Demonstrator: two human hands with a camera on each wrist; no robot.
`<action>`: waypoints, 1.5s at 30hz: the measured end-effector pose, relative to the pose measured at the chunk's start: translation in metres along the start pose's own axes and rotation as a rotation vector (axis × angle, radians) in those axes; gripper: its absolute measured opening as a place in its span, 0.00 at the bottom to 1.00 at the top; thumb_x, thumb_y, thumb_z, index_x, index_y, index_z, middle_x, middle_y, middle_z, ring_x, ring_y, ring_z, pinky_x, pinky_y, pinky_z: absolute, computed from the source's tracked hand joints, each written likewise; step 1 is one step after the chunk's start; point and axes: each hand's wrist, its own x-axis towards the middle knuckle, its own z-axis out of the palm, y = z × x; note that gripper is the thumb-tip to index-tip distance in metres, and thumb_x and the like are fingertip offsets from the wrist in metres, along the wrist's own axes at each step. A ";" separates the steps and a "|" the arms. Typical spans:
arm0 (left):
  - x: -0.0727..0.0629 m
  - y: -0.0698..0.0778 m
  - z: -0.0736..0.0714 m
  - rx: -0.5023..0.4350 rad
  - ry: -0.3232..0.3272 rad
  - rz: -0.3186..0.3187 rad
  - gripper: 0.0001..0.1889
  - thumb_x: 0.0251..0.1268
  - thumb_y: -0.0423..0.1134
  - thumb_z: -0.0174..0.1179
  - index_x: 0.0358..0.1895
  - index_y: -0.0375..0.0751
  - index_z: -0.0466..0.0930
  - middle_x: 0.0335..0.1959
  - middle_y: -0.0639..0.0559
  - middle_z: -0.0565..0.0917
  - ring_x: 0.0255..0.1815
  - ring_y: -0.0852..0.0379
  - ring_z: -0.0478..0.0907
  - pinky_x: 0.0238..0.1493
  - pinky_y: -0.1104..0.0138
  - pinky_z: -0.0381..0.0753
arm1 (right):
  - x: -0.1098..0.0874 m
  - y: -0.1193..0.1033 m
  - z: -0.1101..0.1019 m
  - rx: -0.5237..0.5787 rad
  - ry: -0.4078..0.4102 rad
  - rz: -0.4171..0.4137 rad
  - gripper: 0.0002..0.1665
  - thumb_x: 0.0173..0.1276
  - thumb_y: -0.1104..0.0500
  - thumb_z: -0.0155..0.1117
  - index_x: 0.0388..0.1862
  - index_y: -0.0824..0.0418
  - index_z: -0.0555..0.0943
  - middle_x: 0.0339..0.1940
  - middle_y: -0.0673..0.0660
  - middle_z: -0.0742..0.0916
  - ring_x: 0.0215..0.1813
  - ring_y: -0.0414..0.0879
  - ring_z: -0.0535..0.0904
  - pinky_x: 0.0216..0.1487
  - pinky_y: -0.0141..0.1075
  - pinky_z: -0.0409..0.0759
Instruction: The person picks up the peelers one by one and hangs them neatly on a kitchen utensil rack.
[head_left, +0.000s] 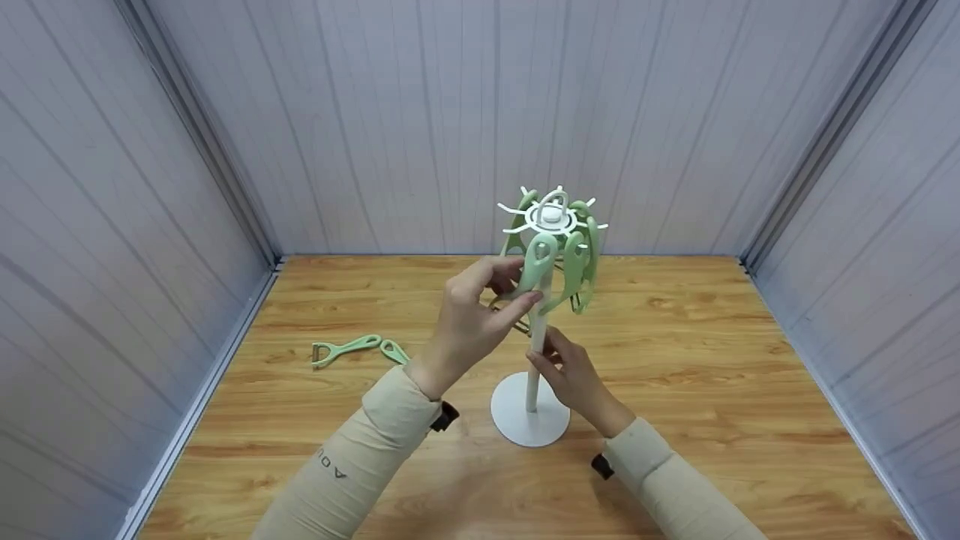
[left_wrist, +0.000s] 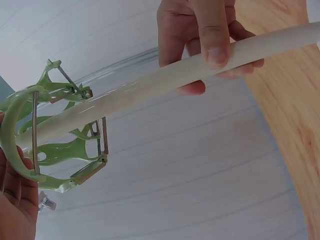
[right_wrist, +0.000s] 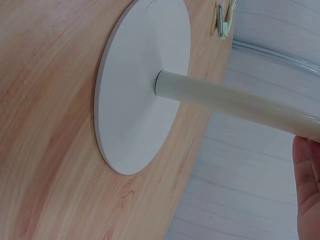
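Note:
A white stand with a round base (head_left: pixel 517 424), an upright pole (right_wrist: pixel 220 97) and a ring of hooks (head_left: pixel 552 217) on top stands on the table. Several green peelers (head_left: pixel 576 262) hang around it. My left hand (head_left: pixel 472 319) pinches another green peeler (head_left: pixel 534 270) by its handle, whose hole is at a front hook; whether the hook bears it I cannot tell. In the left wrist view, that peeler's curved head and metal blade (left_wrist: pixel 35 132) show beside the pole. My right hand (head_left: pixel 576 375) grips the pole below the peelers, thumb in front.
Two more green peelers lie on the wooden table at the left: one whole (head_left: pixel 345 348), the other (head_left: pixel 393 351) partly hidden behind the left forearm. Pale panelled walls (head_left: pixel 375 127) enclose the table at the back and both sides.

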 end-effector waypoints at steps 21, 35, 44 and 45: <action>-0.022 -0.024 -0.013 0.065 -0.018 -0.052 0.18 0.66 0.32 0.78 0.55 0.30 0.86 0.44 0.41 0.91 0.41 0.47 0.88 0.43 0.60 0.89 | 0.001 -0.002 0.001 -0.020 0.012 -0.006 0.15 0.80 0.68 0.64 0.61 0.68 0.77 0.41 0.57 0.88 0.42 0.45 0.86 0.43 0.38 0.90; -0.046 -0.054 -0.046 0.185 -0.012 -0.186 0.16 0.66 0.33 0.78 0.53 0.30 0.87 0.42 0.40 0.91 0.42 0.46 0.88 0.42 0.56 0.89 | 0.001 -0.003 0.001 0.016 0.024 0.023 0.14 0.82 0.66 0.63 0.62 0.66 0.77 0.42 0.56 0.88 0.43 0.42 0.86 0.45 0.36 0.89; -0.061 -0.067 -0.059 0.221 -0.030 -0.248 0.16 0.66 0.33 0.78 0.53 0.32 0.87 0.41 0.41 0.90 0.41 0.47 0.87 0.42 0.55 0.89 | 0.001 -0.006 0.001 0.027 0.018 0.025 0.18 0.81 0.66 0.63 0.66 0.66 0.76 0.41 0.56 0.88 0.42 0.40 0.84 0.45 0.34 0.88; -0.063 -0.069 -0.060 0.223 -0.033 -0.258 0.16 0.66 0.34 0.78 0.53 0.32 0.87 0.41 0.41 0.90 0.41 0.48 0.87 0.42 0.54 0.89 | 0.001 -0.006 0.000 0.027 0.017 0.027 0.19 0.82 0.66 0.63 0.67 0.67 0.76 0.41 0.56 0.88 0.42 0.40 0.84 0.45 0.34 0.88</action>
